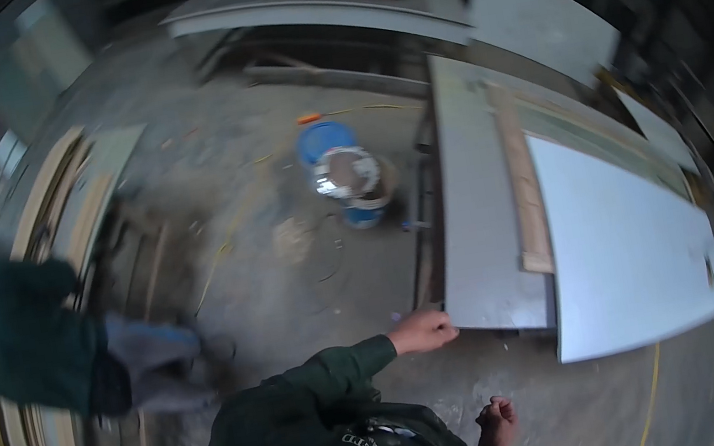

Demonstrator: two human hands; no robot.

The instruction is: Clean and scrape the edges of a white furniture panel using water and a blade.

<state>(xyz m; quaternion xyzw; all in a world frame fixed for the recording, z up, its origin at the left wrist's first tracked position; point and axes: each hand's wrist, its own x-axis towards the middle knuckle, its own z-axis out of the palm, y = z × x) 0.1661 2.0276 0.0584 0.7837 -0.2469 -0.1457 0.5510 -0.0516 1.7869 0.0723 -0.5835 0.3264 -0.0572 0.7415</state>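
My left hand reaches out with its fingers closed at the near left corner of a long grey panel. The fingertips meet the corner there. Lower down, my right hand is curled into a loose fist in front of my body, away from the panel, and nothing shows in it. A white board lies over the right side of the grey panel and sticks out past its near edge. Between them runs a light wooden strip.
Another person in a dark green top bends by stacked wooden boards at left. Blue buckets and a silver-rimmed round container stand on the floor ahead. A long workbench is at the back; a yellow line crosses the floor.
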